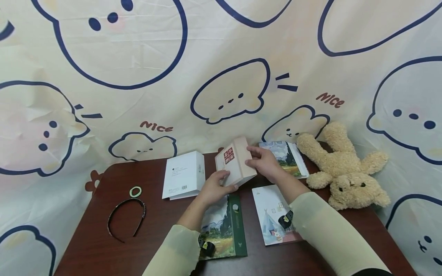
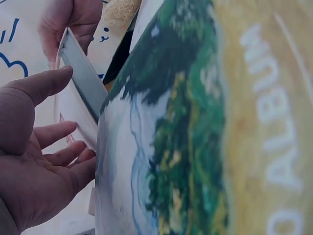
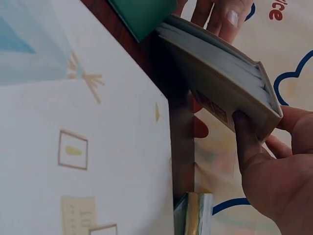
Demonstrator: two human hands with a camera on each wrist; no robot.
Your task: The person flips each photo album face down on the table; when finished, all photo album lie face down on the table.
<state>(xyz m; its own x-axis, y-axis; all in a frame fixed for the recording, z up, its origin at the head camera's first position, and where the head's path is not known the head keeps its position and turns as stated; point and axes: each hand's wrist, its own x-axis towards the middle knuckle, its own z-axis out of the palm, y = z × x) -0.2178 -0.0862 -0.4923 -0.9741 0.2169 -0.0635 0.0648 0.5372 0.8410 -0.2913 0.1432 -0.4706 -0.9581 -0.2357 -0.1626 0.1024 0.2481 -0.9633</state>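
Both hands hold a cream photo album (image 1: 226,163) with red characters on its cover, tilted above the back of the table. My left hand (image 1: 215,188) grips its lower left corner, thumb and fingers on opposite sides. At the other end, my right hand (image 1: 265,163) pinches the spine side, its thumb (image 3: 247,134) lying on the cover in the right wrist view. Pale page edges (image 3: 220,51) show between the covers there. Below the hands lies a green-spined album (image 1: 236,230) with a painted landscape, partly hidden by the left forearm.
A white album (image 1: 184,174) lies left of the hands, a tent-picture album (image 1: 269,211) under the right forearm. Another landscape album (image 1: 284,155) is at the back right, beside an upside-down teddy bear (image 1: 345,165). At left are a headband (image 1: 128,199) and a green ring (image 1: 135,187).
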